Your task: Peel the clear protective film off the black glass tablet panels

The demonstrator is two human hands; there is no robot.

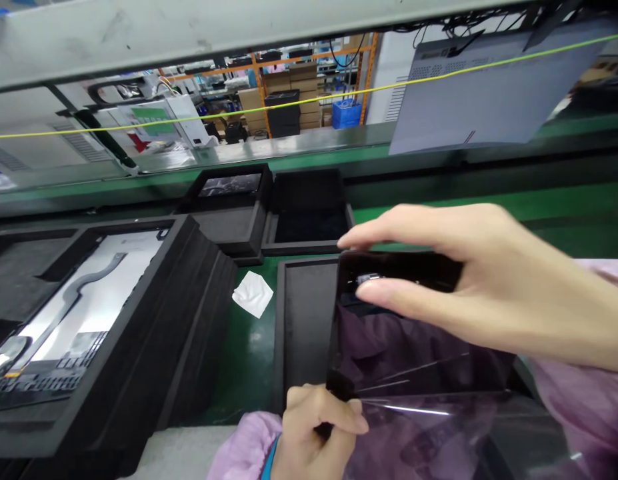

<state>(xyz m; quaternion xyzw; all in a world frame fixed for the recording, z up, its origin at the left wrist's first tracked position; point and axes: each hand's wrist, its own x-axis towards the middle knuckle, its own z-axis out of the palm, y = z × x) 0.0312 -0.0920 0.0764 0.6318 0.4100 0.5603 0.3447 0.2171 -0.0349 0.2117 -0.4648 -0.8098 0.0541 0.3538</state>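
Observation:
A glossy black screen panel (389, 340) is held tilted in front of me, reflecting a purple sleeve. My right hand (469, 287) grips its upper edge, with the thumb on the glossy face and the index finger along the top. At the panel's lower left corner my left hand (321, 427) is closed in a pinch, where a clear plastic film (433, 433) gathers. From there the film stretches right, creased and shiny, across the lower part of the panel. Whether the left fingers also grip the panel's corner is hard to tell.
A black foam tray (309, 320) lies behind the panel. Stacked foam trays (189, 327) at left hold a silver part with a ribbon cable (79, 287). More foam trays (309, 223) stand farther back. A white wipe (253, 294) lies on the green bench (243, 360).

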